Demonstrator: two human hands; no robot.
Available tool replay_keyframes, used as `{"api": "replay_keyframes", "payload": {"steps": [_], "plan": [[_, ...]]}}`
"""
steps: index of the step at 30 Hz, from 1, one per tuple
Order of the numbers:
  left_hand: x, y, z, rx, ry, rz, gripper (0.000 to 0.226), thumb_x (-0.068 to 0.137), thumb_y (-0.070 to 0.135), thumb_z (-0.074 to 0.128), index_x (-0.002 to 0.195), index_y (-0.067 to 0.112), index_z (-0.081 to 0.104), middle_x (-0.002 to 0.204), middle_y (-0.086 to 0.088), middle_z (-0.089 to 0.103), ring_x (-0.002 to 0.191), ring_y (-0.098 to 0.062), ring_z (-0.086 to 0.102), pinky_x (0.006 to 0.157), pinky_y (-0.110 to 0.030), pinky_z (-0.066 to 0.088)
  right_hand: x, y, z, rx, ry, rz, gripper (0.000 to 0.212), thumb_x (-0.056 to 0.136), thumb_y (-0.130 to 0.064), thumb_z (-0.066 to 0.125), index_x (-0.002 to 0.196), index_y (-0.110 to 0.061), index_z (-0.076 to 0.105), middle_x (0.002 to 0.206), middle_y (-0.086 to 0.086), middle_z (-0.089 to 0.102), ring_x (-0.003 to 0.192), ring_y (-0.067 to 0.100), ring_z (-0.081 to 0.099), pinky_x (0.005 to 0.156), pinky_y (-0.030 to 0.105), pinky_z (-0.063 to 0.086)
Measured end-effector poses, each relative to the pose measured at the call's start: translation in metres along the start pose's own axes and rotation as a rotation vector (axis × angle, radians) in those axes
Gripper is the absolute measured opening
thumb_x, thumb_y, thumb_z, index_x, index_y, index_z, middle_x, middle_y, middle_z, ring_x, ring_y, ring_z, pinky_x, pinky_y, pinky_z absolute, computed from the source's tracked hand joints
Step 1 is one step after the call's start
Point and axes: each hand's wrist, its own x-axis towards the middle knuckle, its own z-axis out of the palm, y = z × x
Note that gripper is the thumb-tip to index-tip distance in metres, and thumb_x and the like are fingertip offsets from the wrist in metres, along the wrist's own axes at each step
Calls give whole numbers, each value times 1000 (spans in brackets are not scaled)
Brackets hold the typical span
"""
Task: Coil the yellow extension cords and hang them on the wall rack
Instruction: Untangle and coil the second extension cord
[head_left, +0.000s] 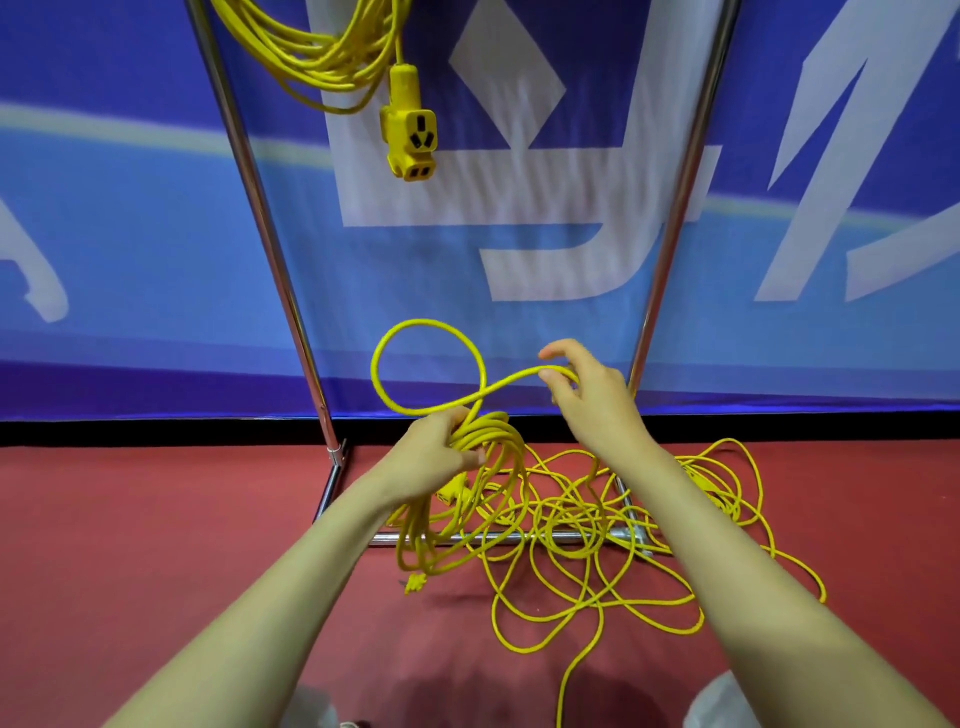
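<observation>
1. While the left hand (441, 449) grips the gathered coil (415, 530), a loop (426, 322) rises at its 12 o'clock.
2. Right hand (592, 400), at 2 o'clock of the left, pinches that loop's strand.
3. Loose tangle (571, 514) lies on the red floor (156, 519), 4 o'clock of the coil.
4. Another cord (332, 57) hangs at 11 o'clock.

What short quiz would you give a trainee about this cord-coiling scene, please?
1. True or false: the left hand grips a coil of cord.
2. The loose cord lies: A on the floor; B on a table; C over a chair.
3. Fill in: the hung socket is coloured ____.
Key: 1 true; 2 A; 3 yellow.
</observation>
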Motion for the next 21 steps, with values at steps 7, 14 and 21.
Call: {"api": "replay_keyframes", "payload": {"steps": [7, 14, 21], "plan": [[-3, 3, 8, 228, -87, 124, 21, 83, 3, 67, 83, 17, 51, 69, 5, 49, 61, -7, 45, 57, -19, 35, -5, -6, -4, 51, -145, 4, 5, 88, -13, 60, 91, -17, 60, 74, -9, 63, 65, -4, 53, 61, 12, 36], [-4, 3, 22, 258, -207, 91, 17, 84, 9, 68, 99, 10, 61, 69, 7, 52, 61, -3, 45, 61, -19, 35, -13, -6, 21, -199, -207, 45, 10, 85, -27, 67, 93, -23, 71, 88, -2, 55, 95, 23, 59, 83, 35, 46], [0, 1, 29, 211, -74, 193, 37, 84, 5, 68, 108, 17, 43, 77, 7, 51, 68, -10, 52, 66, -27, 38, -7, -7, 22, -238, -162, 179, 19, 92, -23, 54, 97, -17, 71, 104, 8, 57, 101, 28, 57, 84, 34, 44]]}}
